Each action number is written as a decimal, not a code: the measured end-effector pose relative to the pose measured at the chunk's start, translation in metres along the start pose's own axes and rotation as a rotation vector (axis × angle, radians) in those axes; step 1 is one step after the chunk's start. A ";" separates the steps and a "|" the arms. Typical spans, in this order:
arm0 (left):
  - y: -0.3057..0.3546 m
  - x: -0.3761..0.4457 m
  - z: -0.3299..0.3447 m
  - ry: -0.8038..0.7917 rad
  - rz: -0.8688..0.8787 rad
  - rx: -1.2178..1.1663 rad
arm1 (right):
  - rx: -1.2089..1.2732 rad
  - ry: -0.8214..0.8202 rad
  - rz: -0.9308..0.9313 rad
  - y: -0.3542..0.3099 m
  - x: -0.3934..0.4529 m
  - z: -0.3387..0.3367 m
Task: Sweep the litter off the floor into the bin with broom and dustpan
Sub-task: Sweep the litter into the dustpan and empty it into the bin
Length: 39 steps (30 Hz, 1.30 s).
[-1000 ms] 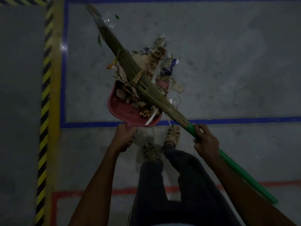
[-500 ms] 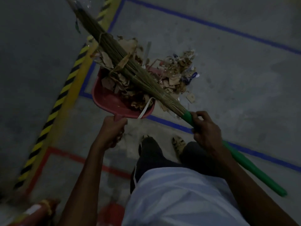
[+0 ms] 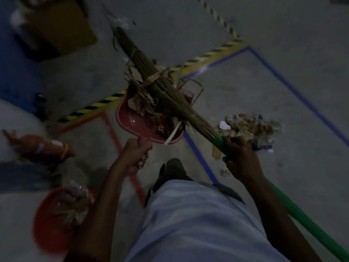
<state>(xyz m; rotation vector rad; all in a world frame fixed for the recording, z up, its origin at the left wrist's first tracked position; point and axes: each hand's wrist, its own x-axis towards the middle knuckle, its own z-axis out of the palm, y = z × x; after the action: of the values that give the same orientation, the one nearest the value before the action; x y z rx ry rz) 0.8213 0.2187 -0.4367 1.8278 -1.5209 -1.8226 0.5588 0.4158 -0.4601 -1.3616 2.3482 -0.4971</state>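
A: Pink plastic dustpan [image 3: 140, 122] loaded, lifted off the floor; paper and cardboard scraps [image 3: 146, 103] heaped inside.
B: Held how?
A: Left hand [image 3: 136, 155] curled tight round the dustpan handle. Right hand [image 3: 238, 156] wrapped round the green broom [image 3: 164, 91] handle just below the bristles. Bristles laid across the load toward 11 o'clock, likely pinning scraps in place.
B: Bin located?
A: Red bin [image 3: 54, 222] at 8 o'clock from the dustpan, well apart. Blurred; appears to hold some litter already, not certain.
B: Done so far?
A: One panful gathered, not yet tipped.
B: Left to do?
A: Carry to bin, empty. Second heap of litter [image 3: 251, 127] on the floor at 3 o'clock from the dustpan, just beyond the right hand; small bits below it near the blue floor line [image 3: 200, 157]. At least one more sweep and tip judged necessary.
B: Risks noted?
A: White strip [image 3: 172, 135] hanging over the pan's rear rim; could drop in transit.
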 end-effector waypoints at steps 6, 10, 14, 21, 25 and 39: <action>-0.056 -0.070 -0.036 0.230 -0.029 -0.170 | -0.061 -0.095 -0.293 -0.045 0.006 -0.003; -0.097 -0.110 -0.055 0.336 -0.078 -0.301 | -0.047 -0.216 -0.442 -0.079 -0.001 0.012; -0.129 -0.136 -0.081 0.413 -0.119 -0.367 | -0.077 -0.307 -0.545 -0.112 -0.009 0.036; -0.204 -0.142 -0.152 0.435 -0.207 -0.468 | -0.144 -0.368 -0.625 -0.187 -0.023 0.105; -0.256 -0.142 -0.210 0.364 -0.238 -0.530 | -0.199 -0.410 -0.619 -0.242 -0.042 0.157; -0.408 -0.117 -0.334 0.509 -0.422 -0.670 | -0.408 -0.624 -0.682 -0.392 -0.079 0.327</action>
<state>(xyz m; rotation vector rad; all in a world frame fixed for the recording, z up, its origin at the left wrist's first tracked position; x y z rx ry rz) 1.3372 0.3196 -0.5609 2.0846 -0.3084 -1.5414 1.0455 0.2651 -0.5432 -2.1278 1.4890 0.2465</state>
